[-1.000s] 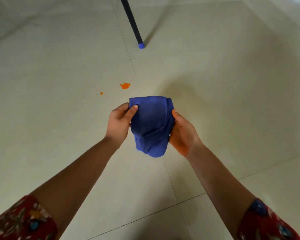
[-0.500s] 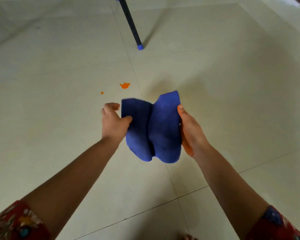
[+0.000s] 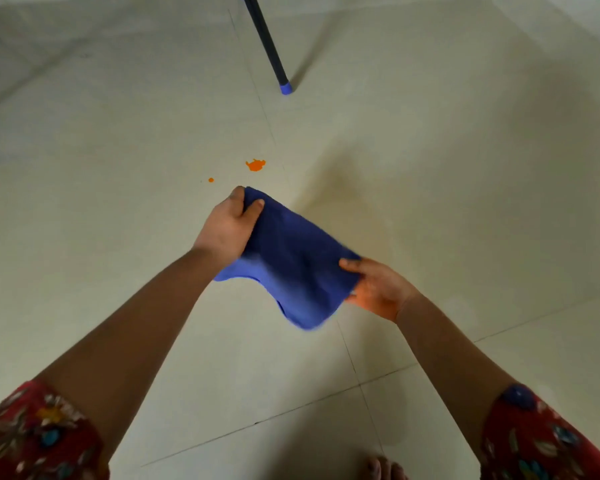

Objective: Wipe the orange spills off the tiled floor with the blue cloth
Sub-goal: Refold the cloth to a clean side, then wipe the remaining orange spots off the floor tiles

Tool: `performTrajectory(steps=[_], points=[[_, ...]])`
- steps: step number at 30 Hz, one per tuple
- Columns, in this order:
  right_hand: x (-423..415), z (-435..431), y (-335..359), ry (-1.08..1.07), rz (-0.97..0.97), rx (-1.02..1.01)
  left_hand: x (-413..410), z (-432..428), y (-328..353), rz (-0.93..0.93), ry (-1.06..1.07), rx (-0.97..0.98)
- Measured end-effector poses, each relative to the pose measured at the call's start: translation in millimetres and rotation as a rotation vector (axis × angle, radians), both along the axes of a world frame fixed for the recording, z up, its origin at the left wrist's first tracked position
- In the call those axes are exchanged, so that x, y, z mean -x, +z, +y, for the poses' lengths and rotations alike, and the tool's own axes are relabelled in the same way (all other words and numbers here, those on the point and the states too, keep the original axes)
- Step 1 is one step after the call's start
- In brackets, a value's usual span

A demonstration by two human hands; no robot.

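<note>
The soft, dark blue cloth, bunched between the palms half a second ago, is now drawn out flat. Its far corner is pinched by the left hand, its near edge by the right hand, whose palm is stained orange. It is held in the air above the pale tiled floor, just short of the larger orange spill and the small orange droplet. Wiping is judged not yet begun. No writing or brand is visible.

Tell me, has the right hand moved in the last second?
Yes. The right hand dropped nearer the body, farther from the big orange spill, holding the cloth.
</note>
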State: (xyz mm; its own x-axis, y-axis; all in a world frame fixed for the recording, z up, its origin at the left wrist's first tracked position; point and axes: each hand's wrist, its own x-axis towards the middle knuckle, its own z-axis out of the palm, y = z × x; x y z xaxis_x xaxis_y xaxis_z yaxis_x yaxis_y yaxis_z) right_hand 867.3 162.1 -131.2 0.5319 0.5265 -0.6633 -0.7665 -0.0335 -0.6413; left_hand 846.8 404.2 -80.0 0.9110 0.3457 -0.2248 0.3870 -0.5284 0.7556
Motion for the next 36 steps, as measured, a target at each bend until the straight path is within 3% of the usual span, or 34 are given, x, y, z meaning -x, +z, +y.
performTrajectory(steps=[2, 4, 6, 9, 13, 15, 18, 21, 24, 25, 27, 29, 30, 31, 33, 34, 36], points=[[1, 3, 3, -0.088, 0.014, -0.130, 4, 5, -4, 0.110, -0.028, -0.170], [-2, 7, 8, -0.133, 0.023, -0.021, 7, 7, -3, 0.216, -0.028, -0.124], [-4, 12, 11, -0.106, 0.025, 0.204, 8, 11, -1, 0.307, 0.000, 0.151], [-3, 10, 15, 0.051, 0.040, 0.343, 9, 16, 4, 0.407, -0.061, 0.566], [2, 2, 24, 0.181, -0.090, 0.355, 14, 23, 7, 0.445, -0.236, 0.695], [8, 3, 24, 0.259, -0.301, 0.400, 14, 22, 6, 0.470, -0.316, 0.590], [3, -4, 29, 0.304, -0.787, 0.768, 4, 14, -3, 0.427, -0.374, 0.237], [-14, -25, 35, 0.372, -1.123, 1.142, -16, -7, -13, 0.161, -0.329, -0.020], [-21, -43, 42, 0.295, -1.307, 1.221, -26, -29, -16, -0.136, -0.308, -0.270], [-19, -48, 46, 0.359, -1.353, 1.257, -25, -33, -17, -0.211, -0.336, -0.303], [-11, -60, 56, 0.694, -1.297, 1.220, -14, -36, -27, -0.301, -0.472, -0.299], [0, -65, 64, 1.005, -0.914, 1.029, 9, -34, -48, -0.253, -0.646, -0.359], [5, -62, 61, 1.031, -0.790, 0.949, 22, -32, -59, -0.185, -0.687, -0.406], [9, -57, 52, 0.987, -0.840, 0.929, 35, -28, -71, -0.130, -0.680, -0.442], [13, -41, 16, 0.842, -1.278, 0.981, 55, -14, -90, -0.114, -0.578, -0.478], [18, -31, -5, 0.844, -1.392, 0.972, 64, -6, -97, -0.102, -0.521, -0.482], [29, -17, -45, 0.934, -1.463, 0.971, 78, 13, -110, -0.044, -0.410, -0.481]])
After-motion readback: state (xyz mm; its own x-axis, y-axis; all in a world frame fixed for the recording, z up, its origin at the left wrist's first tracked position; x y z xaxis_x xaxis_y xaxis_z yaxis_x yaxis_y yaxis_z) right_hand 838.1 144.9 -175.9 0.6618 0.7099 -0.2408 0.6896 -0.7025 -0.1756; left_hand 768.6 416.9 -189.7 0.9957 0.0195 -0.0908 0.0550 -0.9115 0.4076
